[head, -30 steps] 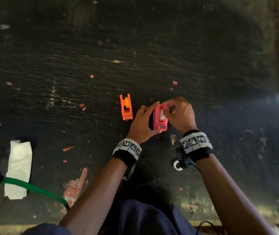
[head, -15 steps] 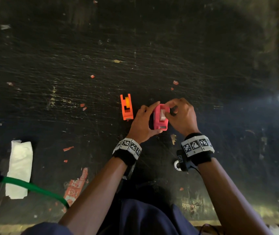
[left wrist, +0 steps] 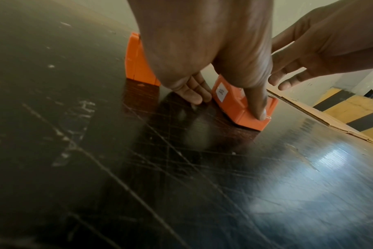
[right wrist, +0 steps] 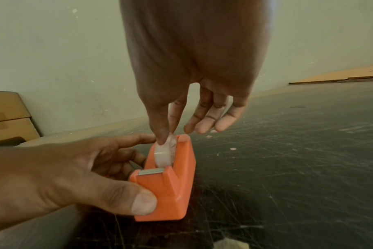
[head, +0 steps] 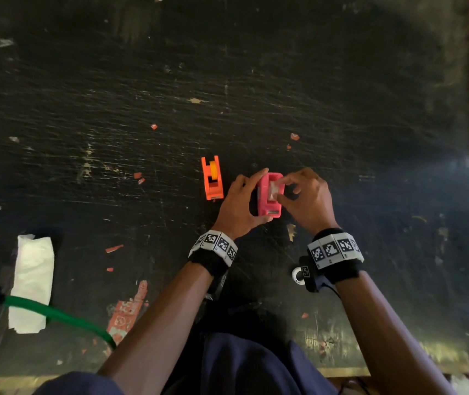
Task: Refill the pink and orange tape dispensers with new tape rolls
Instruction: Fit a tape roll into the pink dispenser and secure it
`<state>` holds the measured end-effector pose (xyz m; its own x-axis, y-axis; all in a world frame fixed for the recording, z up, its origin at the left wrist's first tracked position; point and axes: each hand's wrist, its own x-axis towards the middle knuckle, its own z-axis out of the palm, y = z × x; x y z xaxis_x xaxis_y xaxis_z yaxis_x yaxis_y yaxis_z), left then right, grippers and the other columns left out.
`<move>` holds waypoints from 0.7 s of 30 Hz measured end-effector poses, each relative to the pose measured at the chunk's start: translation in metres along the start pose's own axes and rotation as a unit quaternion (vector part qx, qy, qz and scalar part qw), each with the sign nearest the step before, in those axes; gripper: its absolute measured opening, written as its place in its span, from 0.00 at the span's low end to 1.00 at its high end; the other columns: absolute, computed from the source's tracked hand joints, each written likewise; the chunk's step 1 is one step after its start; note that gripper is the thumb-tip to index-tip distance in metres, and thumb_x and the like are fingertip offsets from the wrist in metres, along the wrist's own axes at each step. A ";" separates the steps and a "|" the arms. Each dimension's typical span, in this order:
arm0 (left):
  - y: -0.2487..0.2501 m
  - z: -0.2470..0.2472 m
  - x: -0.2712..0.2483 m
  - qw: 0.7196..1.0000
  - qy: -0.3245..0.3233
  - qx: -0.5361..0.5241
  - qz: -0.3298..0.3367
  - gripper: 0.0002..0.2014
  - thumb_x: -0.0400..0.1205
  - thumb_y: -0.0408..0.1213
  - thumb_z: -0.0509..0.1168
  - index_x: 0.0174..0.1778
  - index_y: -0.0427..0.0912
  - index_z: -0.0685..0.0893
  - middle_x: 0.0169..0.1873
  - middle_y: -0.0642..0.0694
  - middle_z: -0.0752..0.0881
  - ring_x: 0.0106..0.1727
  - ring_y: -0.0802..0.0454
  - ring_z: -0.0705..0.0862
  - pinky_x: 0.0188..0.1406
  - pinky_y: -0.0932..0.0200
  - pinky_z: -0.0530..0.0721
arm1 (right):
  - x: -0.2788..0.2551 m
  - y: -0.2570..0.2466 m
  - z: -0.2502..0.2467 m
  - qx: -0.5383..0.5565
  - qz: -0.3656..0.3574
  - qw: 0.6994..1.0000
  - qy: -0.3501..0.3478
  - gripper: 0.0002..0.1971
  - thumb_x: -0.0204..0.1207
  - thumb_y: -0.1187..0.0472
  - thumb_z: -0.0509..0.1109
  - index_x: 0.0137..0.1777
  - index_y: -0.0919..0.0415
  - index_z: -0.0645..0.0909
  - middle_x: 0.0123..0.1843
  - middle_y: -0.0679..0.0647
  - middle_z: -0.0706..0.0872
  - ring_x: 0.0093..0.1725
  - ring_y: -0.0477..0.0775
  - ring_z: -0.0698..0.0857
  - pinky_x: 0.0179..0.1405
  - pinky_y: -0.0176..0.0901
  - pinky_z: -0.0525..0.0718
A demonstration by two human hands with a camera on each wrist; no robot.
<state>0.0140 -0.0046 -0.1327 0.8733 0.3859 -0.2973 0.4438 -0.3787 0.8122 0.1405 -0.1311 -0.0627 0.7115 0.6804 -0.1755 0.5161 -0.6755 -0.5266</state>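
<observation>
The scratched black table bears the boxy plastic pink dispenser near centre. The left hand clamps it from nine o'clock. At three o'clock, the right hand pinches the glossy clear tape roll seated inside. The orange dispenser stands just beside, at nine o'clock.

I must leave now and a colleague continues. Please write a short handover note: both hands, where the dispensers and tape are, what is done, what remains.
Left hand: grips the pink dispenser on the table, thumb at the cutter end.
Right hand: thumb and forefinger pinch the clear tape roll, which sits in the pink dispenser's slot.
Orange dispenser: stands apart, to the left, untouched; an orange hub shows in it, and no tape on it that I can see.
Done: roll nearly seated in pink.
Left: finish seating, probably lead the tape to the cutter; then the orange one.
</observation>
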 end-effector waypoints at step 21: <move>-0.004 0.000 -0.001 0.999 0.010 0.001 0.032 0.57 0.64 0.51 0.83 0.86 0.65 0.57 0.61 0.49 0.73 0.63 0.49 0.78 0.62 0.43 0.84 | -0.049 0.003 0.011 0.004 -0.009 1.000 -0.025 0.04 0.76 0.61 0.80 0.48 0.52 0.90 0.47 0.49 0.82 0.43 0.54 0.87 0.44 0.56 0.89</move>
<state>0.0111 -0.0035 -0.1359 0.8955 0.3783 -0.2344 0.3878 -0.4052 0.8279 0.1018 -0.1637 -0.0646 0.6774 0.7059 -0.2069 0.5250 -0.6610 -0.5362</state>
